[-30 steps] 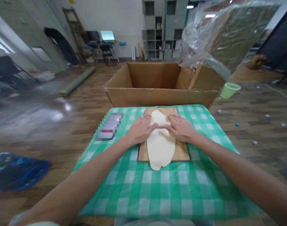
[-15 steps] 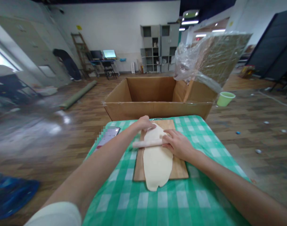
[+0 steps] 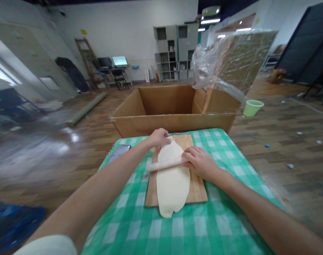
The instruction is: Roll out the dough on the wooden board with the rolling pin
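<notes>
A long, flattened sheet of dough point(image 3: 173, 191) lies lengthwise on a wooden board point(image 3: 200, 193), its near end hanging over the board's front edge. Across the dough rests a pale rolling pin point(image 3: 165, 164), slightly tilted, its left end sticking out past the board. My right hand point(image 3: 200, 161) is closed around the pin's right end. At the far end of the board, my left hand point(image 3: 160, 137) pinches the narrow far edge of the dough; its fingertips are partly hidden.
A green-and-white checked cloth point(image 3: 225, 212) covers the table. Left of the board lies a phone point(image 3: 120, 151), partly behind my left forearm. Beyond the table stands a large open cardboard box point(image 3: 174, 124). A light green bucket point(image 3: 253, 108) is on the floor to the right.
The rolling pin is more slanted, its left end now nearer me. My left hand has shifted slightly at the dough's far edge. The whole view has moved a little.
</notes>
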Available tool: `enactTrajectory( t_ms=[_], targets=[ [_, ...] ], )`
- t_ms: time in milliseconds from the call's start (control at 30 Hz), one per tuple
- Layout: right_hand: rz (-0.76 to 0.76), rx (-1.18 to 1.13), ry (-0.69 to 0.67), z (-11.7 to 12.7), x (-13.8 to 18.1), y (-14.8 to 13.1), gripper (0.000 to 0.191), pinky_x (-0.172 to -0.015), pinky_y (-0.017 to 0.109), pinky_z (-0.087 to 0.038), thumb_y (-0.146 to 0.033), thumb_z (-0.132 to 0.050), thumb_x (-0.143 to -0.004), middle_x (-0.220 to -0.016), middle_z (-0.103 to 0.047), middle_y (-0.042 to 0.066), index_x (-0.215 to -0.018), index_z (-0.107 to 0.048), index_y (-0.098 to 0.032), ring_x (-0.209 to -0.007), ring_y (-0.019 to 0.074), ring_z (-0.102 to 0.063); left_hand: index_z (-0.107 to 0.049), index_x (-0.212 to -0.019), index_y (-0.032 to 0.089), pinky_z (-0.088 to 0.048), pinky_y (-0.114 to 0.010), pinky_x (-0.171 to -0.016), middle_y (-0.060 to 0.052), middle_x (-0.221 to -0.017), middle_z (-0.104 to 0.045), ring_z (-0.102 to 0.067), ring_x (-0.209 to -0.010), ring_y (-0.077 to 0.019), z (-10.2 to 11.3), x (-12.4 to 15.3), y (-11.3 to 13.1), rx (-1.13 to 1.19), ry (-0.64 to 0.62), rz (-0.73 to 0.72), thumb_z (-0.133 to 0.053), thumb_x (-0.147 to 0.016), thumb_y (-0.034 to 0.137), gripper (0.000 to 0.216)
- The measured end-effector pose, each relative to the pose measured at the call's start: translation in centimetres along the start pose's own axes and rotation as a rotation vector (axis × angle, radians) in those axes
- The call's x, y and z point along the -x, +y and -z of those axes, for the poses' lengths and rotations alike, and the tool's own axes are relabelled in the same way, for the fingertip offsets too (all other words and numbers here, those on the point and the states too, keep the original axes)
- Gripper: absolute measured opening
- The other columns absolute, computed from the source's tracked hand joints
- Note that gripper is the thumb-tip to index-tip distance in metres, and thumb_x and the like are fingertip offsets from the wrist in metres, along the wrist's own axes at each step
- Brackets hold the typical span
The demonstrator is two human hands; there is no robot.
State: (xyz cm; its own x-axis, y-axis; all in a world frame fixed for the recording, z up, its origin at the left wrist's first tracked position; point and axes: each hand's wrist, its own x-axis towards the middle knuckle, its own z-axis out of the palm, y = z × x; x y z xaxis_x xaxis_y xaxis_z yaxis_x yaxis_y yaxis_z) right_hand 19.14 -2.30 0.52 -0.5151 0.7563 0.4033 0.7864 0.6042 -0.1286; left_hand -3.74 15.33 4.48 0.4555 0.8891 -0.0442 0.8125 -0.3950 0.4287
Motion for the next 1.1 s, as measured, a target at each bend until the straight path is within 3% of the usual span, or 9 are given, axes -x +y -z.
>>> enactTrajectory(
  t_ms=[100, 333, 467, 567, 667, 800, 933, 1033, 1100],
  targets=[
    [-0.037, 0.001, -0.046, 0.7, 0.1, 0.3, 0.014, -0.095, 0.040, -0.050, -0.034, -0.062, -0.108, -0.110, -0.070, 0.010, -0.112, -0.069, -0.022, -0.106, 0.0276, -0.065, -0.080, -0.084, 0.018, -0.042, -0.026, -0.064, -0.002, -0.078, -0.074, -0.064, -0.073, -0.0171, 0.8, 0.2, 0.3, 0.074, 0.034, -0.066, -0.077, -0.078, 0.039, 0.022],
    [-0.136, -0.059, -0.076, 1.2, 0.2, 0.8, 0.013, -0.092, 0.037, -0.050, -0.032, -0.063, -0.108, -0.112, -0.070, 0.009, -0.114, -0.068, -0.021, -0.107, 0.0262, -0.066, -0.079, -0.083, 0.016, -0.042, -0.024, -0.054, -0.001, -0.066, -0.069, -0.060, -0.058, -0.0138, 1.4, -0.3, 0.8, 0.369, 0.109, -0.135, -0.078, -0.076, 0.039, 0.024],
    [-0.131, -0.110, -0.080, 0.7, 0.5, 1.1, 0.013, -0.094, 0.037, -0.050, -0.032, -0.059, -0.109, -0.117, -0.071, 0.010, -0.112, -0.067, -0.021, -0.112, 0.0261, -0.064, -0.073, -0.087, 0.016, -0.042, -0.022, -0.053, -0.001, -0.072, -0.065, -0.058, -0.063, -0.0127, 1.3, 0.9, 1.6, 0.584, 0.047, -0.152, -0.076, -0.080, 0.043, 0.028],
    [-0.135, -0.166, -0.064, 0.3, 0.8, 1.1, 0.014, -0.096, 0.038, -0.051, -0.032, -0.059, -0.109, -0.120, -0.071, 0.010, -0.114, -0.066, -0.022, -0.113, 0.0271, -0.064, -0.068, -0.094, 0.017, -0.041, -0.021, -0.053, -0.001, -0.078, -0.063, -0.056, -0.066, -0.0124, 2.0, 2.9, 2.5, 0.574, -0.040, -0.149, -0.070, -0.088, 0.046, 0.030],
    [-0.150, -0.315, -0.091, 0.5, 0.8, 0.9, 0.019, -0.088, 0.037, -0.052, -0.037, -0.057, -0.109, -0.113, -0.073, 0.009, -0.118, -0.066, -0.022, -0.102, 0.0259, -0.066, -0.065, -0.097, 0.017, -0.041, -0.022, -0.056, -0.001, -0.082, -0.061, -0.055, -0.069, -0.0124, 3.1, 4.9, 3.8, 0.544, -0.044, -0.136, -0.065, -0.093, 0.043, 0.027],
    [-0.117, -0.602, -0.161, 1.9, 0.4, 1.0, 0.031, -0.079, 0.032, -0.051, -0.049, -0.057, -0.108, -0.101, -0.073, 0.005, -0.107, -0.069, -0.021, -0.090, 0.0217, -0.066, -0.062, -0.101, 0.018, -0.038, -0.021, -0.056, 0.000, -0.083, -0.059, -0.052, -0.067, -0.0110, 4.5, 6.3, 5.2, 0.606, -0.002, -0.191, -0.065, -0.096, 0.048, 0.031],
    [-0.165, -0.685, -0.208, 2.5, -0.6, 1.9, 0.039, -0.067, 0.028, -0.044, -0.055, -0.057, -0.106, -0.089, -0.071, 0.001, -0.107, -0.073, -0.020, -0.079, 0.0185, -0.062, -0.063, -0.105, 0.017, -0.038, -0.021, -0.055, 0.001, -0.079, -0.060, -0.052, -0.061, -0.0099, 4.7, 4.9, 5.1, 0.643, 0.060, -0.180, -0.066, -0.098, 0.045, 0.029],
    [-0.205, -0.570, -0.204, 2.0, -1.6, 2.9, 0.036, -0.064, 0.027, -0.041, -0.053, -0.060, -0.105, -0.080, -0.068, 0.000, -0.104, -0.073, -0.019, -0.072, 0.0174, -0.060, -0.064, -0.107, 0.015, -0.047, -0.023, -0.059, -0.003, -0.084, -0.066, -0.062, -0.068, -0.0131, 3.8, 2.3, 4.1, 0.568, 0.078, -0.087, -0.061, -0.101, 0.037, 0.023],
    [-0.189, -0.443, -0.199, 1.4, -2.0, 3.5, 0.030, -0.069, 0.028, -0.045, -0.047, -0.063, -0.105, -0.087, -0.069, 0.003, -0.102, -0.073, -0.018, -0.080, 0.0193, -0.064, -0.065, -0.113, 0.013, -0.056, -0.027, -0.070, -0.008, -0.095, -0.073, -0.070, -0.082, -0.0178, 3.0, 0.7, 3.3, 0.443, 0.080, -0.031, -0.061, -0.099, 0.030, 0.022]
  ],
)
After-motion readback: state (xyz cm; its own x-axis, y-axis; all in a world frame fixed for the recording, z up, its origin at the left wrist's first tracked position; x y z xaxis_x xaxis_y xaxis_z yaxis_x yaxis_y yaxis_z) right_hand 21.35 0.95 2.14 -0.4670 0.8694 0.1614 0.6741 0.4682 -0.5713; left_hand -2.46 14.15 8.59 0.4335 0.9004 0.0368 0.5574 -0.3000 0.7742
